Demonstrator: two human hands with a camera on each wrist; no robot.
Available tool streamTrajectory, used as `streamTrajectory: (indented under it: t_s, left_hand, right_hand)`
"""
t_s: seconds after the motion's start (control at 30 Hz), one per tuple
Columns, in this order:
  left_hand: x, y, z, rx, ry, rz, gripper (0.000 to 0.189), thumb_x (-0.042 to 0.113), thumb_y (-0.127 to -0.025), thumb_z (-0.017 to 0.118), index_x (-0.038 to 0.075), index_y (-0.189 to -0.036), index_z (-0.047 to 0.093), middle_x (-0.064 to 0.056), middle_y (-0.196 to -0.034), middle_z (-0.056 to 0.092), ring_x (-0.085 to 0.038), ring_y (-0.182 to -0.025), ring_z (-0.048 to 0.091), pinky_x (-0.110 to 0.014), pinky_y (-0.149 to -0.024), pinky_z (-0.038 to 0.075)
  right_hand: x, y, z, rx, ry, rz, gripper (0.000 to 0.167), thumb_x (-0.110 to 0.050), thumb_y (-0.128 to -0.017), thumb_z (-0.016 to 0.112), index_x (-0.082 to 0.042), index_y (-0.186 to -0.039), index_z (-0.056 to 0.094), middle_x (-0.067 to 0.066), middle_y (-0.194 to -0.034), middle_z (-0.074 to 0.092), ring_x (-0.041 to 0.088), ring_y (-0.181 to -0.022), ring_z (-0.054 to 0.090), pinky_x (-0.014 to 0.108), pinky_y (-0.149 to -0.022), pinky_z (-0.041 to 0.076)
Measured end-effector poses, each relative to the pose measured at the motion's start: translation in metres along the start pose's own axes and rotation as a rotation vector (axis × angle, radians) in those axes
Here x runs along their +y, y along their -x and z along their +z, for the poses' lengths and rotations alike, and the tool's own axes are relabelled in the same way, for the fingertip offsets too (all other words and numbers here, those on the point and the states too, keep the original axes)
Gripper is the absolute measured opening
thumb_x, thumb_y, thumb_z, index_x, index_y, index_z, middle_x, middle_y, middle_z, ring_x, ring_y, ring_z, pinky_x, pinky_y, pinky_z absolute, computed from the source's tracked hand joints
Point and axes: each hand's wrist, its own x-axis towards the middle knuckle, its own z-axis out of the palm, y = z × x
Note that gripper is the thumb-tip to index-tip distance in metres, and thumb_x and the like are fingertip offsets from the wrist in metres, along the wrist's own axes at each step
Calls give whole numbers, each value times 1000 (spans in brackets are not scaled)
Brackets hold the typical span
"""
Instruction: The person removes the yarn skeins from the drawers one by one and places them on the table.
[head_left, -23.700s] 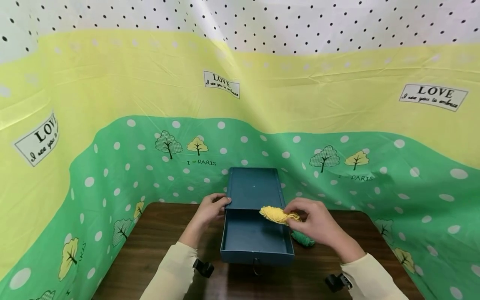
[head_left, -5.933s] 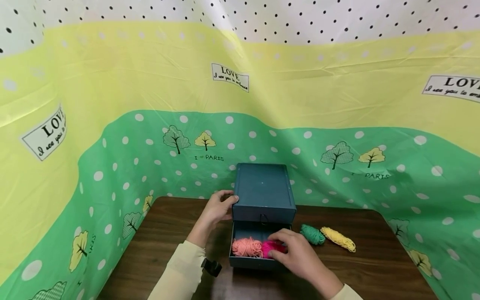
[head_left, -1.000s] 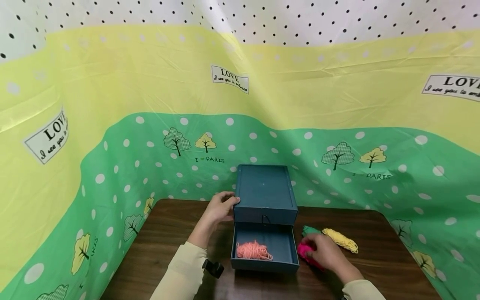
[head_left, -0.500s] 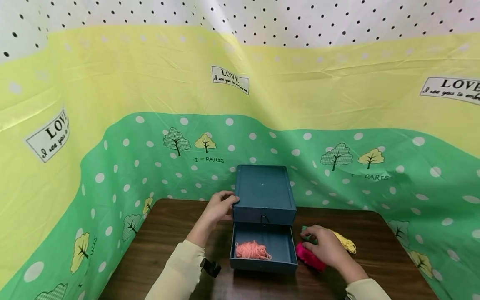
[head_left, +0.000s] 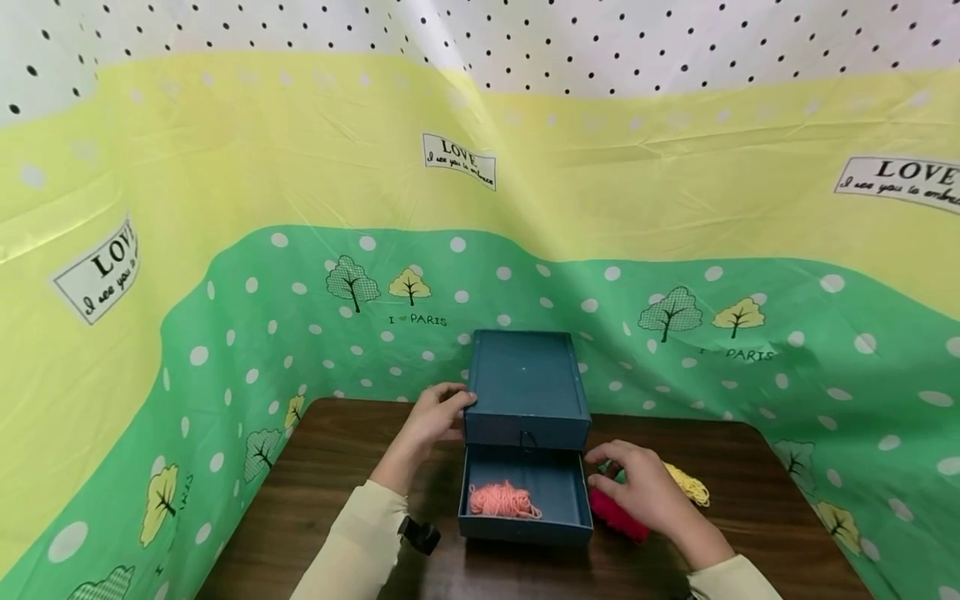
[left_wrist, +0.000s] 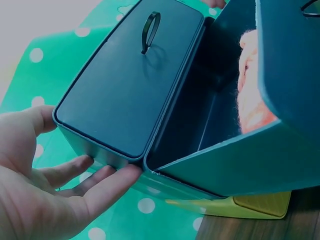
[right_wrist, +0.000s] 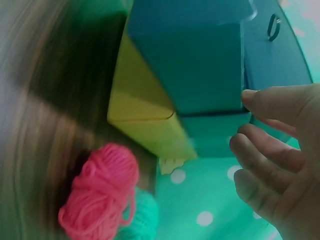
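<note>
A blue drawer box [head_left: 528, 375] stands at the back of the table, its upper drawer closed and the drawer below [head_left: 558, 492] pulled out. Coral yarn [head_left: 501, 500] lies in that drawer. My left hand [head_left: 435, 417] rests on the box's left side; the left wrist view shows the thumb at the top edge and the extended fingers against the side wall. My right hand [head_left: 641, 483] is beside the drawer's right side, fingers spread and holding nothing; whether the thumb touches the drawer edge I cannot tell. Magenta yarn [right_wrist: 100, 195] lies below that hand.
Green yarn [right_wrist: 140, 215] lies against the magenta one, mostly hidden by my right hand in the head view. Yellow yarn [head_left: 688, 485] is farther right. A yellow tier [right_wrist: 140, 100] sits beneath the blue drawers. A printed curtain [head_left: 360, 350] hangs behind the table [head_left: 345, 467].
The upper drawer, earlier pulled out, is closed and the lower one is out. Magenta yarn went from drawer to table. My right hand released it and moved left towards the drawer.
</note>
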Motion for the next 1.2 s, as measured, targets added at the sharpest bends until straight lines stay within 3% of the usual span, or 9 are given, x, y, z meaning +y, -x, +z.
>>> streamTrajectory:
  t_s: [0.13, 0.37, 0.8, 1.2]
  left_hand:
    - [-2, 1, -1, 3, 2, 2, 61, 39, -98, 69, 4, -146, 53, -22, -134, 57, -34, -118, 64, -49, -87, 61]
    - [-2, 1, -1, 7, -2, -4, 59, 38, -98, 69, 5, -145, 54, -21, -133, 57, -33, -117, 65, -51, -90, 60]
    - [2, 1, 1, -13, -34, -14, 57, 34, -100, 68, 2, -146, 52, -21, -131, 57, -35, -116, 62, -50, -86, 61]
    - [5, 1, 1, -21, -39, -9, 57, 32, -101, 66, 1, -146, 51, -21, -132, 56, -35, -117, 61, -52, -86, 61]
  right_hand:
    - [-9, -1, -2, 9, -26, -41, 18, -15, -89, 82, -23, -104, 76, -1, -105, 72, 3, -78, 62, 27, -67, 56]
    - [-22, 0, 3, 31, -27, -89, 23, -19, -85, 85, -28, -104, 76, -15, -97, 66, 4, -82, 61, 29, -69, 56]
    - [-42, -2, 20, -39, -38, -120, 26, -30, -84, 86, -33, -108, 75, -20, -103, 68, 10, -88, 65, 24, -68, 53]
    - [-48, -7, 36, -106, -71, -121, 26, -30, -87, 84, -25, -112, 77, -2, -110, 74, 16, -89, 69, 25, -67, 55]
